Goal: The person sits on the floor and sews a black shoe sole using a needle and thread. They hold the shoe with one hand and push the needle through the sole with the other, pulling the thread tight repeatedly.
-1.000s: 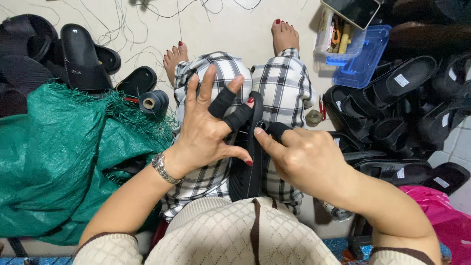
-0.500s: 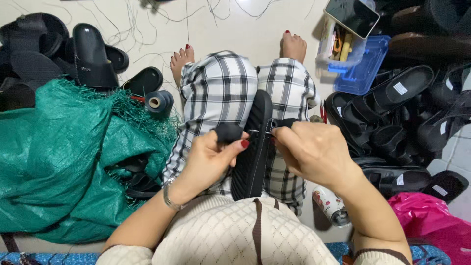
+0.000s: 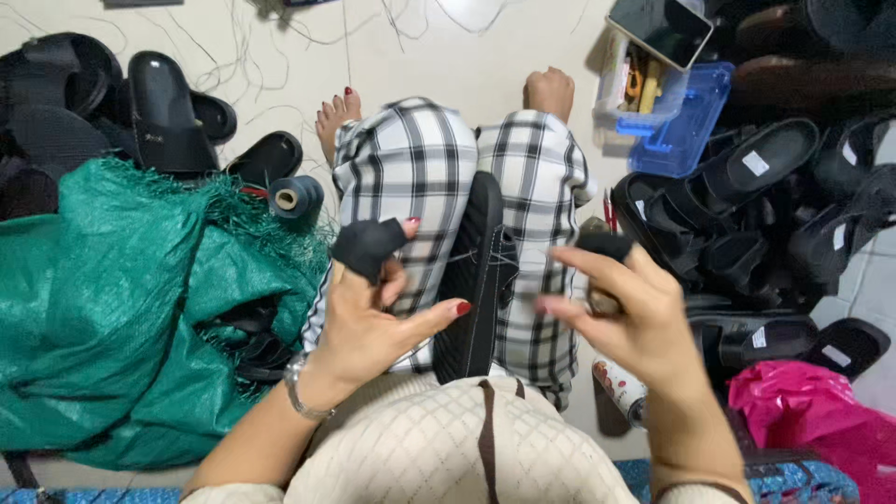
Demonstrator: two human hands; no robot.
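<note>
Both hands are drawing apart from where they were pinching together at the sandal half a second ago. Now the left hand is sitting loosely spread, thumb pointing at the sole, a black fabric guard wrapped round its forefinger; whether its curled fingers are gripping anything I cannot tell. At the other side, the right hand is lifting away, blurred, its fingers curling around a small dark object, with a thin thread running from it toward the shoe. Standing on edge between the checked black-and-white trouser legs is the black rubber slide sandal, its flat sole lined with pale stitching along the rim. Beside the left knee a crumpled green woven plastic sack is fraying at its edge, with a dark thread spool just above it. Across the floor a clear plastic box is holding small tools, a blue lid leaning beside it. Piled black sandals are crowding the right side, above a pink plastic bag
</note>
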